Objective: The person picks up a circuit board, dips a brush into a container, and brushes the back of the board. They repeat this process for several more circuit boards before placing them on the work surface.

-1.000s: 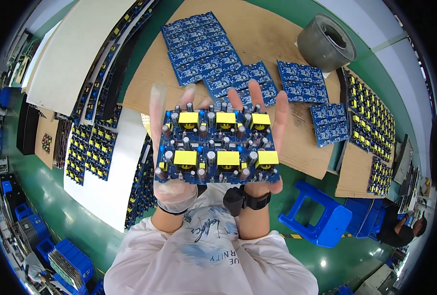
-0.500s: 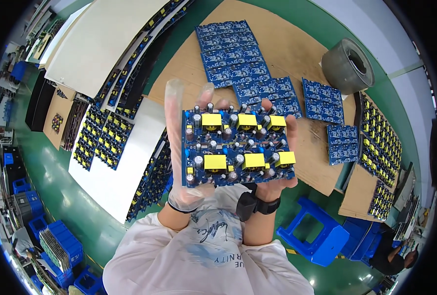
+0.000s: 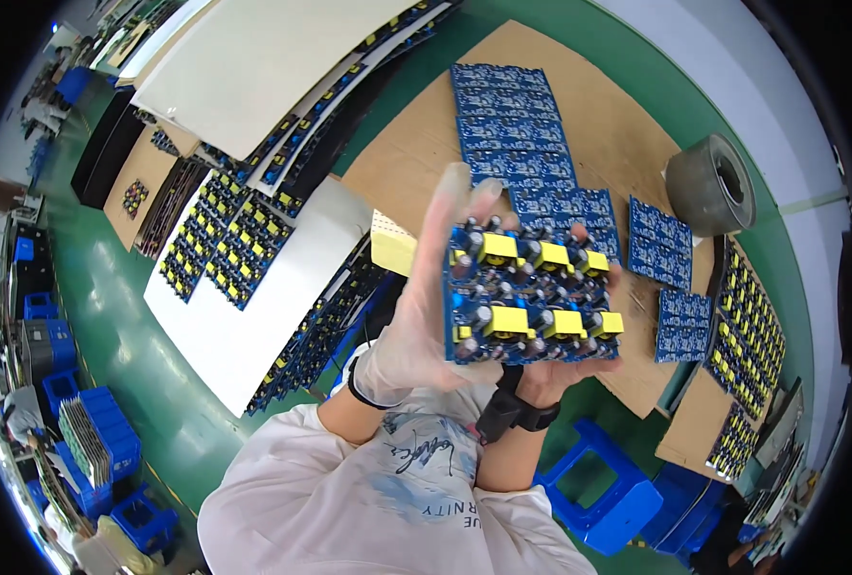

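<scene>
A blue circuit board panel [image 3: 533,290] with rows of yellow transformers and upright capacitors is held up in front of my chest, component side facing me. My left hand [image 3: 414,331], in a thin clear glove, grips its left side, thumb at the lower edge and fingers rising past the upper left corner. From behind and below, my right hand [image 3: 562,377] clasps the right side; fingertips show past its edges, and the panel hides much of the rest. A dark band with a black block sits on my right wrist.
Blue panels [image 3: 512,125] lie on a cardboard-topped table [image 3: 402,158], near a grey metal ring-shaped container [image 3: 711,184]. Populated boards [image 3: 227,238] rest on a white sheet at left, others [image 3: 747,331] at right. A blue stool [image 3: 603,489] stands at lower right.
Both hands have carried the panel to the right, and it is now tilted somewhat. The surroundings have shifted in view, and a pale yellow piece shows beside my left hand.
</scene>
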A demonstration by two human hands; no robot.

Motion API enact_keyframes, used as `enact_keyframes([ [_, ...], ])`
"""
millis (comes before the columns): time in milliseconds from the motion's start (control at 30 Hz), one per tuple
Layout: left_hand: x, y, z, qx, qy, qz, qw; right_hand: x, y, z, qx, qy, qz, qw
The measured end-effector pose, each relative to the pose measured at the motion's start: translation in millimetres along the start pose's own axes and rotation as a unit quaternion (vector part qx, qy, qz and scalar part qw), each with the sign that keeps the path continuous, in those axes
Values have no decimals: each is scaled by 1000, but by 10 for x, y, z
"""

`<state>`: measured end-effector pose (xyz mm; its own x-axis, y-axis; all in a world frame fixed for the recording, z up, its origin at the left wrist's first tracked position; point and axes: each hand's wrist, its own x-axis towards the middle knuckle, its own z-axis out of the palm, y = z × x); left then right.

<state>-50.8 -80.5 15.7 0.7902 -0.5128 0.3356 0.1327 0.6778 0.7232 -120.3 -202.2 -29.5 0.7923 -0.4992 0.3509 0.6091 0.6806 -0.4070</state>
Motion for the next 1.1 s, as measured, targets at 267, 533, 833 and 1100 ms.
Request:
enact_keyframes([
  [267,86,441,-800,201,-50,57,977,24,-97,126,-193,56,-33,979],
  [533,-393,552,-848,508,-165,-29,845,97,335,436,-326,-285,74,898],
  [833,-1086,1067,-2118,329,530,-19,781,135,586,428,-391,-234,213,864],
  [1100,-1681,1018,-3398,652,649,-238,312,154,555,490,-386,-197,212,876],
])
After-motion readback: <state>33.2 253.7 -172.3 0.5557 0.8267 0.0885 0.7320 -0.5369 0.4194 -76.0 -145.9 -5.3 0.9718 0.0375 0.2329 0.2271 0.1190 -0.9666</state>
